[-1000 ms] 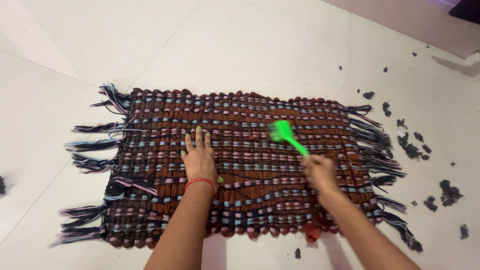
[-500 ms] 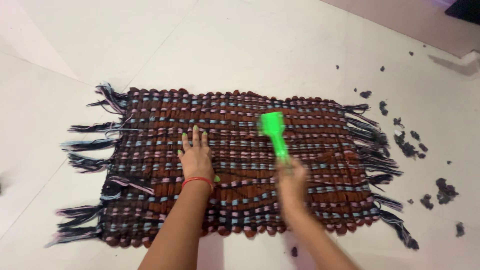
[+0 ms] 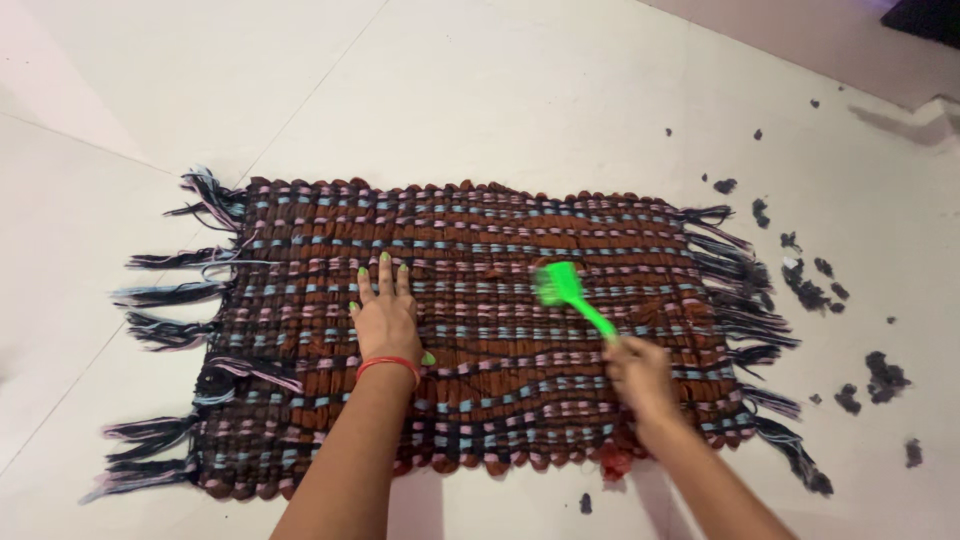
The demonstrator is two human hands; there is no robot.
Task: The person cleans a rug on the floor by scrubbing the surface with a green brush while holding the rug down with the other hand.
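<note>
Near edge: two bare forearms reach up from the bottom of the frame over a woven mat [image 3: 480, 330], brown with pink and light-blue bands, lying flat on a pale tiled floor [image 3: 500, 90]. Left hand [image 3: 385, 320] lies palm-down on the mat's left-centre, grip spread flat, fingers apart, green nails, red bangle [image 3: 388, 365] at the wrist. Right hand [image 3: 640, 375] over the mat's right part, grip closed round the handle of a green brush [image 3: 570, 295]; brush head blurred, just on or above the weave near the middle, can't tell if it is touching. Dark fringe tassels [image 3: 170, 300] fan out at the mat's left end, more fringe at the right end. Small red scrap [image 3: 612, 462] at the mat's near edge below the right wrist. Right of the mat: dark lint clumps [image 3: 810, 290] scattered on the floor, some near the fringe, others well apart. Further out: bare floor with grout lines, a low step [image 3: 900, 100] at far right, a dark object in the top-right corner, too cut off to identify.
</note>
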